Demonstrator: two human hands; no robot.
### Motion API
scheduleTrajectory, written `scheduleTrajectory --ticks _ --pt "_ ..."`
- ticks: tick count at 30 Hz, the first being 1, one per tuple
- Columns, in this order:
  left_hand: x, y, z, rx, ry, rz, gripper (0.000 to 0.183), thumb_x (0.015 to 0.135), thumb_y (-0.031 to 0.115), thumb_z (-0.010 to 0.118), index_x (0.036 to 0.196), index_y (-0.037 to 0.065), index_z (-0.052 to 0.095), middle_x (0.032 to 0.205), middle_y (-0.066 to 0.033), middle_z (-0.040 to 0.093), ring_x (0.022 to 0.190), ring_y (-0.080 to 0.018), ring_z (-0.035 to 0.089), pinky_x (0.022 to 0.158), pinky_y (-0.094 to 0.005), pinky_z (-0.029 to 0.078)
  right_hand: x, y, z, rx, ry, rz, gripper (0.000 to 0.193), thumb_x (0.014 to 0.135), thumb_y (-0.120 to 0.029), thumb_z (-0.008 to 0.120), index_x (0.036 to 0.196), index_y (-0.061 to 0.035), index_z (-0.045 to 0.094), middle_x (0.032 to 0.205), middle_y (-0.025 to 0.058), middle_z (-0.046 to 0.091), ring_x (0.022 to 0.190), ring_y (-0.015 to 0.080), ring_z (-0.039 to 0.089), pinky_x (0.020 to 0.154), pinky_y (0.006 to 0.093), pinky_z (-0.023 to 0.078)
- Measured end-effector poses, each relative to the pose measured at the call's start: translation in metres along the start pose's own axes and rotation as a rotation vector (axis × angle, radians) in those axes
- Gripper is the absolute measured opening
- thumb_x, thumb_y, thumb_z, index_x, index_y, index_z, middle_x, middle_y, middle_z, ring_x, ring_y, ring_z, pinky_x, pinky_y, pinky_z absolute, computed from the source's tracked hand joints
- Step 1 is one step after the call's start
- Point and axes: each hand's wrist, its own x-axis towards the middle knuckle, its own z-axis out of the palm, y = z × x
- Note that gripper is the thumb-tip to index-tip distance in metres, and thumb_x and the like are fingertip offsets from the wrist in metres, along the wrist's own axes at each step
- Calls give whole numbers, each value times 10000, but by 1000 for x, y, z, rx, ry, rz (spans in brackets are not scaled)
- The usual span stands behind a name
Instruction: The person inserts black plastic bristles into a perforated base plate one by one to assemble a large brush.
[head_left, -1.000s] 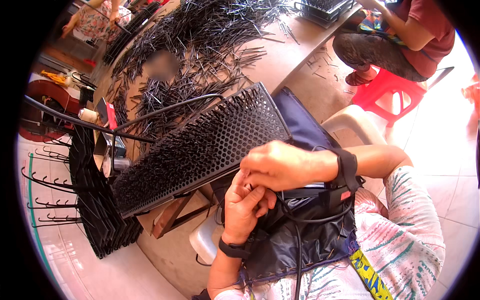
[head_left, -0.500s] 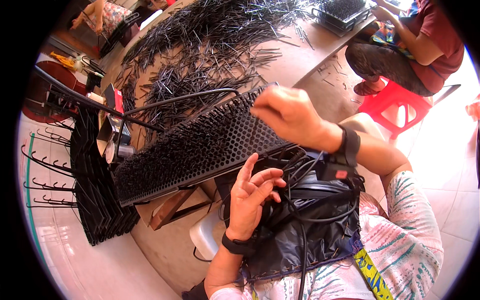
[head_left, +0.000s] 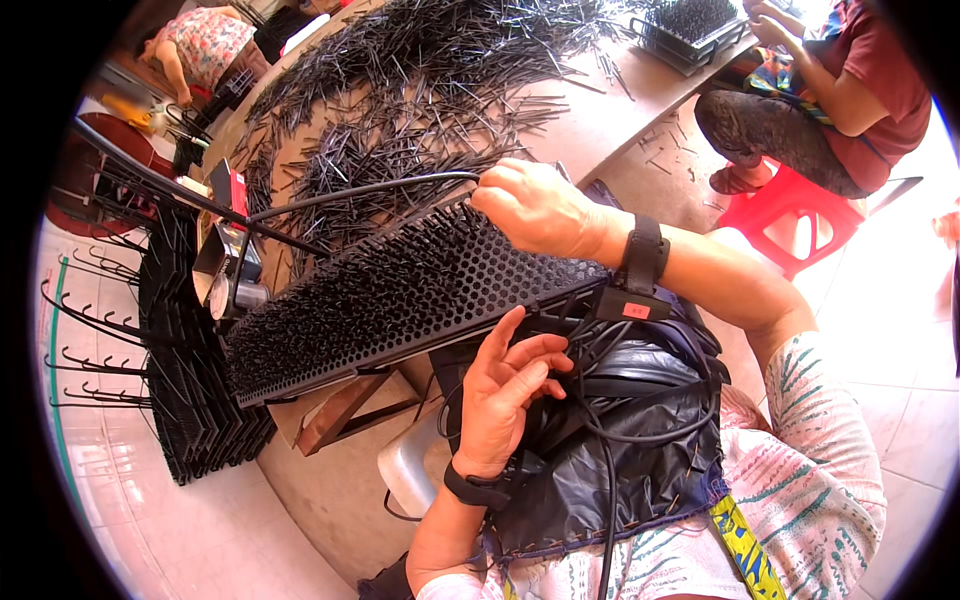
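Observation:
A long black perforated board slopes across in front of me, its far and left parts crowded with short upright black sticks. Bare holes show along its near right side. Over the board's upper right part is my right hand, closed with the fingertips pinched down at the edge of the upright sticks. What it pinches is hidden. My left hand hovers before the board's near edge, palm turned to the right. Its index finger points up and the others bend loosely apart, with nothing visible in them.
Loose black sticks heap over the table behind the board. A bent black rod arches above it. Black cables lie across my lap. Black hooked racks stand at left. A co-worker sits on a red stool.
My right hand has moved left and slightly down onto the upright sticks. My left hand has barely moved. The person at the far left has bent into fuller view.

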Motion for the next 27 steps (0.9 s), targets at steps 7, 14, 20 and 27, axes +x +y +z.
scheduleTrajectory --ticks 7,14,20,27 --pt "1 -1 -3 7 0 -5 537 791 31 514 1274 57 281 1049 -179 524 873 -207 546 647 -279 457 15 1 4 43 -216 -66 168 589 -24 542 718 -17 435 702 96 452 646 271 470 545 368 419" --pt "1 1 -2 24 11 -14 519 792 30 513 1265 67 303 1045 -172 529 873 -205 547 644 -274 458 26 1 6 36 -421 22 157 576 -21 549 686 -21 437 680 108 473 660 291 507 545 379 428" --pt "1 4 -3 18 -9 28 504 790 35 517 1253 46 316 1031 -173 536 868 -216 549 635 -277 463 18 -1 6 20 -476 136 127 637 -63 581 688 -20 473 672 115 489 630 296 518 531 375 429" --pt "2 31 9 66 -6 97 385 793 21 510 1162 -27 413 991 -176 557 836 -230 564 622 -288 484 -11 33 -23 -29 -54 149 135 735 -117 593 781 -8 528 677 108 511 597 273 521 513 341 431"
